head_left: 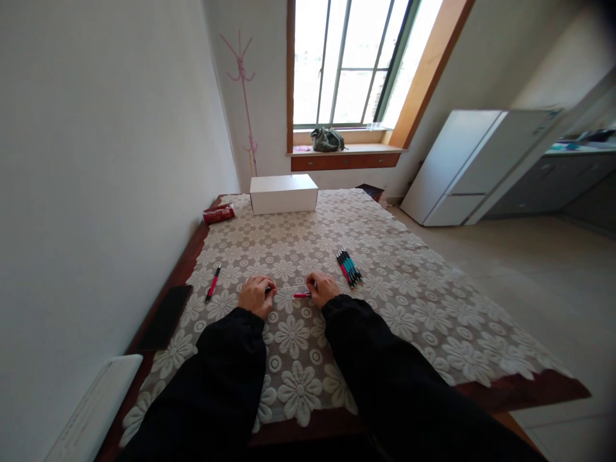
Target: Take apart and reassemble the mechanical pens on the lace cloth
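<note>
A lace cloth of raised flower motifs covers the wooden desk. At centre frame, a slim red pen lies level between both fists: the right hand pinches its red end, while the left hand is curled over the far end, which is hidden. A bundle of pens lies just right; a lone red pen lies left.

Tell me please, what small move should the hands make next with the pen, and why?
Probably bring the two hands together to join the pen. The left hand holds a dark part and the right hand a red part, apart but in line, with a thin piece between them. Finished pens lie beside.
</note>
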### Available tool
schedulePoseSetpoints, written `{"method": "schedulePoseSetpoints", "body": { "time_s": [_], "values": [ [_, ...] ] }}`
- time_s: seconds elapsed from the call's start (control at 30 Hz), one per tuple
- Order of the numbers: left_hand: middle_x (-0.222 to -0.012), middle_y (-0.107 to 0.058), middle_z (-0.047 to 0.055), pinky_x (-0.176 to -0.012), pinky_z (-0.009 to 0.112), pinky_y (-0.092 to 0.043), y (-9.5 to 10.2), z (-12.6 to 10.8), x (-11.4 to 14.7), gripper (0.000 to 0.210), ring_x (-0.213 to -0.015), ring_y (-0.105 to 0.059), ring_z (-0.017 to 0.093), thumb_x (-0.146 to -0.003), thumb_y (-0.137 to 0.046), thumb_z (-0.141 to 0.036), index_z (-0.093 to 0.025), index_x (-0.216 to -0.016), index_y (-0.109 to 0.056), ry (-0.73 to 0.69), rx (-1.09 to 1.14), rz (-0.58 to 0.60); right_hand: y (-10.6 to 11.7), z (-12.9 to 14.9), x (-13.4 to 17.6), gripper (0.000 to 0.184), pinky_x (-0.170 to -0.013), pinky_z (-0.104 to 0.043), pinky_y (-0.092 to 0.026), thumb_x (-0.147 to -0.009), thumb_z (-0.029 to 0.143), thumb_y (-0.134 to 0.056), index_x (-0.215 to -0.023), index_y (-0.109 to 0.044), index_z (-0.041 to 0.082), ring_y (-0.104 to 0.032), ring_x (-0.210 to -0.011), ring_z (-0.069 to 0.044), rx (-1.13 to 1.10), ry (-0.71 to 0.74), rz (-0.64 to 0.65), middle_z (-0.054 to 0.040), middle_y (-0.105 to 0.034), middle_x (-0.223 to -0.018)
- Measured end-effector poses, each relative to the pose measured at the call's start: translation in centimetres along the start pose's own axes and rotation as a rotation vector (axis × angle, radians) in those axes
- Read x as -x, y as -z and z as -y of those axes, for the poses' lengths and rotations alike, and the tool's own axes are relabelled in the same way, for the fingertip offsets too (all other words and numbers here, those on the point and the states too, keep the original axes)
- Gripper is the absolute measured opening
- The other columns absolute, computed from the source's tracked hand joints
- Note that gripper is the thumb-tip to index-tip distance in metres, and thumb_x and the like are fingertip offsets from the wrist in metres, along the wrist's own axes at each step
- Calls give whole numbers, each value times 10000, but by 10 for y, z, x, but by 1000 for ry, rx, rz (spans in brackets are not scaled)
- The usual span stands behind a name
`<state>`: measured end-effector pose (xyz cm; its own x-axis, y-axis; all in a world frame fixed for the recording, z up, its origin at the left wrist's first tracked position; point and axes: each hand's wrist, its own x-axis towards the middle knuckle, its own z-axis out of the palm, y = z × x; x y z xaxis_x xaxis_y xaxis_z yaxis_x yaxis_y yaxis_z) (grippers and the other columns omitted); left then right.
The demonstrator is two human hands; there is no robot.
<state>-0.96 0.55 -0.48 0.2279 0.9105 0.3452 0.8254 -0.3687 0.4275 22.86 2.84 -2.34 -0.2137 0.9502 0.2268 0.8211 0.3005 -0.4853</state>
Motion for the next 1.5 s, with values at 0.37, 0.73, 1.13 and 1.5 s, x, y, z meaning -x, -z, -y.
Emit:
{"method": "schedulePoseSetpoints", "body": {
  "time_s": [0.37, 0.73, 1.13, 1.5],
  "values": [
    [-1040, -670, 47, -977, 401, -414, 1, 0, -1, 90, -1096, -532, 236, -816, -589, -254, -237, -841, -674, -16, 26, 24, 1, 1, 1, 92, -832, -288, -374, -807, 133, -542, -820, -596, 207, -571, -899, -173, -19, 25, 12, -33, -662, -918],
    [-1019, -666, 46, -958, 377, -426, 2, -4, -1, 95, -1078, -544, 228, -837, -575, -258, -233, -840, -667, -66, 37, 19, 0, 1, 1, 101, -832, -275, -410, -835, 145, -539, -854, -615, 208, -574, -888, -164, -74, 112, 27, -24, -661, -908],
    [-1012, -674, 44, -954, 371, -418, 2, -6, -1, 134, -1063, -547, 225, -861, -566, -301, -225, -867, -675, -125, 62, 17, -5, -1, 1, 120, -835, -293, -431, -865, 170, -546, -858, -662, 200, -582, -890, -177, -129, 226, -11, -35, -661, -895],
    [-1043, -662, 51, -895, 393, -399, 2, -4, 1, 215, -1076, -529, 262, -728, -607, -181, -223, -935, -641, 123, -85, 12, -7, -7, 0, 103, -856, -315, -415, -846, 161, -560, -826, -646, 213, -574, -914, -195, -96, 113, -68, -50, -655, -901]
  ]
}}
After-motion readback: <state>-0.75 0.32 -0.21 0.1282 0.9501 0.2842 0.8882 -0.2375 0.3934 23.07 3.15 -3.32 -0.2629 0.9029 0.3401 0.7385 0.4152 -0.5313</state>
